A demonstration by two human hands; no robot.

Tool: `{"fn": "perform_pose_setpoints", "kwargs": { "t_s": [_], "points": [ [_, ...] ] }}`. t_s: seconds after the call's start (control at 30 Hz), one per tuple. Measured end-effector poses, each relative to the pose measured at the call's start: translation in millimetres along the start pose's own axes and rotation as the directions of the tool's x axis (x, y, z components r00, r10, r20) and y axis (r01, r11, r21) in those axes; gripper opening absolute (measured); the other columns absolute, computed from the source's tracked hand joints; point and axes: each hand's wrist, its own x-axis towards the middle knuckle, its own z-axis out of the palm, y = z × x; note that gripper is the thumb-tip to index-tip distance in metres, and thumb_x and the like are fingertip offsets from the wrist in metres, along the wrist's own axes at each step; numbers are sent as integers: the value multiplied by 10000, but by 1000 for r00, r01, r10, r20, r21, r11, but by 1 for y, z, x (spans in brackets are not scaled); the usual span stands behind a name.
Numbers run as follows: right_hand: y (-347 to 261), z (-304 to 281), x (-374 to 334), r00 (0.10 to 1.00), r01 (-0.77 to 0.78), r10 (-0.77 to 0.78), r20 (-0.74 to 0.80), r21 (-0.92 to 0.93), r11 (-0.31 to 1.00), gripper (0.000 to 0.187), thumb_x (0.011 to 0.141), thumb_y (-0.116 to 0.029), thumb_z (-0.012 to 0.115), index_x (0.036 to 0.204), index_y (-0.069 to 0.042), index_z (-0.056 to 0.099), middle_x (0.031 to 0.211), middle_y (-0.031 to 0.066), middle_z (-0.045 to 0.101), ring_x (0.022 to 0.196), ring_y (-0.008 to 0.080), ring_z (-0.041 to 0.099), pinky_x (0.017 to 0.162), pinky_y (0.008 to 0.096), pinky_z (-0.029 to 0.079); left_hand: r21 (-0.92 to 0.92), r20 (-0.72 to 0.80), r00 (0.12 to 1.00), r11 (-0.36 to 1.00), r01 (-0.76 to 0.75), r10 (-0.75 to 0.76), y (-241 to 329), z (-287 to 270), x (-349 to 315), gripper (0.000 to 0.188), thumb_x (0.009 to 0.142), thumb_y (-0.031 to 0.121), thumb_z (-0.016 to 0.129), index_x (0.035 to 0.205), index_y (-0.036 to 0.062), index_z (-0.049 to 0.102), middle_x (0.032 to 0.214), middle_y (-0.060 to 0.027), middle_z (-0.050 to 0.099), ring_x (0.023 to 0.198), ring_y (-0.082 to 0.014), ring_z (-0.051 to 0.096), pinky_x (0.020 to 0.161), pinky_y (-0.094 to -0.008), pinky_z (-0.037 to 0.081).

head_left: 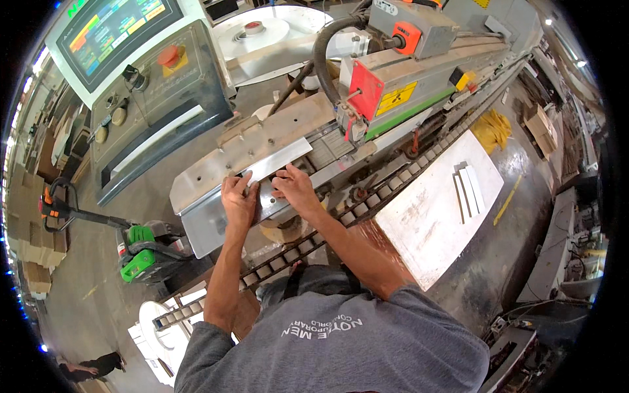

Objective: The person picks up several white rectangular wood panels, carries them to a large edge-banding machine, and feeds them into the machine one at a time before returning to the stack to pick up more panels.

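Observation:
A narrow white strip (283, 158) lies along the metal infeed bed (203, 226) of a long machine, against its guide. My left hand (240, 198) is bent over the strip's near edge, thumb and fingers closed on it. Just to the right, my right hand (296, 188) has its fingers curled in, with the tips at the same edge. The undersides of the fingers are hidden. Past the strip's right end sits a ribbed track (331, 148) leading under the machine's housing.
A control panel with a lit screen (118, 33) and red stop button (170, 56) stands at left. A roller rail (360, 209) runs before me. Several white strips (468, 190) lie on a white board (426, 242) at right. A green pallet jack (139, 252) stands at left.

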Motion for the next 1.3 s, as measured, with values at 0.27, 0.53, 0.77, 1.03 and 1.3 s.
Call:
{"fn": "perform_pose_setpoints", "kwargs": {
  "t_s": [0.27,0.53,0.77,1.03,1.3],
  "points": [
    [12,-8,8,994,102,-98,52,-84,991,405,924,-247,649,1020,99,460,1178,252,602,768,214,712,643,299,608,6,11,1000,1000,-12,12,0,-1,2,333,710,44,813,1035,55,745,845,-125,592,778,-313,565,703,-418,473],
    [22,-17,17,990,123,-130,-53,-123,985,570,908,-233,645,1210,205,441,1169,276,597,834,225,704,631,298,599,-21,12,997,997,-71,71,5,12,8,315,725,50,810,1033,52,744,840,-124,585,769,-303,562,683,-412,473],
    [-14,-46,21,987,118,-132,-88,-146,982,252,901,-134,658,919,77,521,961,119,641,766,102,640,642,247,600,-42,26,998,997,-58,59,28,43,22,306,707,42,821,1001,85,748,845,-114,588,783,-314,566,685,-415,467],
    [-33,-95,40,970,97,-153,-188,-276,956,383,892,-178,624,1089,132,520,979,174,666,696,185,690,613,321,551,10,49,991,992,-123,122,58,97,45,241,745,113,800,975,63,746,858,-118,611,808,-325,583,740,-426,468],
    [-75,-149,-82,920,303,-384,-80,-475,826,378,944,-10,618,1320,-55,621,1029,67,686,833,103,621,685,254,520,-71,200,979,997,-22,36,108,159,71,219,798,172,778,994,76,752,856,-137,654,854,-347,597,820,-469,457]
  ]
}}
